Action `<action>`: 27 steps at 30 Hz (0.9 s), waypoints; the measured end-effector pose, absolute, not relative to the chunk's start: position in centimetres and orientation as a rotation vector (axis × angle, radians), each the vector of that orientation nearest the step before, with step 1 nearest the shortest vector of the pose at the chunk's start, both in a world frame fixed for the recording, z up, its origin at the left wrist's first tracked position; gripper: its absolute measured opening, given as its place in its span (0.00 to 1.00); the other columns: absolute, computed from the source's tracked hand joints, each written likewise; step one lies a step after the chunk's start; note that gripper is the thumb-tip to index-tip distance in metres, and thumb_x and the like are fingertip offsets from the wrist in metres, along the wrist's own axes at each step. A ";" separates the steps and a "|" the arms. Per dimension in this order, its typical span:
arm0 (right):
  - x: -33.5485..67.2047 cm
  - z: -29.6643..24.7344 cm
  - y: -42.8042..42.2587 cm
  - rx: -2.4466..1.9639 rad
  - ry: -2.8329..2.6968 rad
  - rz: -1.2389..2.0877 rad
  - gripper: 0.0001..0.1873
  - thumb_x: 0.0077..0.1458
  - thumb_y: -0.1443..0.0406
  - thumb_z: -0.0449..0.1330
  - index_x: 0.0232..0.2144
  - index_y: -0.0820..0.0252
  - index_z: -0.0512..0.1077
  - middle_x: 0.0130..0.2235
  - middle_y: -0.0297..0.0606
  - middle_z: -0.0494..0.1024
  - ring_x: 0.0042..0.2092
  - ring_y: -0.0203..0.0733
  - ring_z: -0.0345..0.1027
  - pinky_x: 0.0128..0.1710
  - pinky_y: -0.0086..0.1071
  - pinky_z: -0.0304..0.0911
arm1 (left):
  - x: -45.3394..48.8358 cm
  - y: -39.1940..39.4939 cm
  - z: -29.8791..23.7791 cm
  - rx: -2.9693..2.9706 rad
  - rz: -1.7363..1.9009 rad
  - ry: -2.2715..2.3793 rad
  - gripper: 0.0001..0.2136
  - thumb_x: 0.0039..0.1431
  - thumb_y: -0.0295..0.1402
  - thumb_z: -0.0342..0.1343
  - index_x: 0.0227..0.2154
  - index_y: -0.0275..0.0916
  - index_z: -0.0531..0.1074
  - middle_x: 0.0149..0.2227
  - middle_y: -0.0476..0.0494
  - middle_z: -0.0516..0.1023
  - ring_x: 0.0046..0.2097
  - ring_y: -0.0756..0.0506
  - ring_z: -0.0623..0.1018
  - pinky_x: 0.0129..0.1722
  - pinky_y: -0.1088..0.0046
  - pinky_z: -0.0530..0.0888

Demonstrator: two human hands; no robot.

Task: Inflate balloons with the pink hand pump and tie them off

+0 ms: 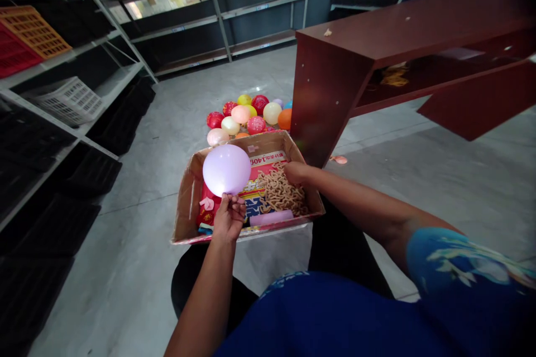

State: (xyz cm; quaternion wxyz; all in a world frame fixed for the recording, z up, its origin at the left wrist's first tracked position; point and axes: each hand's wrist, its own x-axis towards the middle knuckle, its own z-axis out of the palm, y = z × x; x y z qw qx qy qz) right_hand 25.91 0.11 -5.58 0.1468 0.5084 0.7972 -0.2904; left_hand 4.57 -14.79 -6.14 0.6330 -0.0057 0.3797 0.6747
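By its neck my left hand (230, 216) pinches an inflated lavender balloon (226, 169), held over the left part of an open cardboard box (184, 201). My right hand (295, 173) reaches into the box's right side, its fingers curled down at the edge of a heap of tan, curly rubbery strands (281, 192). What those fingers hold, if anything, is hidden. A lavender cylinder (271, 218) lies along the box's near wall. At the left inside are a limp pink balloon (206, 203) and some red and blue pieces. Red and yellow printing covers the box's bottom.
Several inflated balloons (256, 125) lie on the floor behind the box. A dark red wooden desk (335, 83) stands close on the right, with a deflated balloon (340, 159) by its foot. Metal shelves with crates (71, 101) line the left and back.
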 end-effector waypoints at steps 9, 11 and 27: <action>27.9 -0.9 -0.9 1.113 2.090 -2.204 0.12 0.36 0.66 0.64 0.22 0.61 0.62 0.28 0.33 0.78 0.27 0.38 0.73 0.20 0.24 0.63 | 5.5 -14.1 -5.7 -0.007 1.550 0.953 0.09 0.54 0.34 0.59 0.27 0.35 0.67 0.24 0.51 0.73 0.22 0.55 0.71 0.26 0.77 0.72; 27.4 -0.2 -1.5 1.066 2.076 -2.284 0.14 0.37 0.64 0.65 0.23 0.61 0.62 0.31 0.34 0.79 0.27 0.36 0.73 0.20 0.24 0.62 | 6.0 -13.8 -5.3 0.019 1.527 0.980 0.08 0.53 0.34 0.60 0.28 0.35 0.68 0.25 0.50 0.75 0.22 0.55 0.72 0.23 0.78 0.71; 22.2 0.9 -6.1 0.789 3.089 -0.368 0.11 0.58 0.64 0.53 0.37 0.58 0.74 0.39 0.42 0.76 0.33 0.39 0.67 0.29 0.29 0.51 | 8.8 -12.4 -4.3 0.499 1.332 1.251 0.10 0.56 0.32 0.56 0.21 0.37 0.69 0.11 0.53 0.64 0.11 0.54 0.60 0.11 0.80 0.51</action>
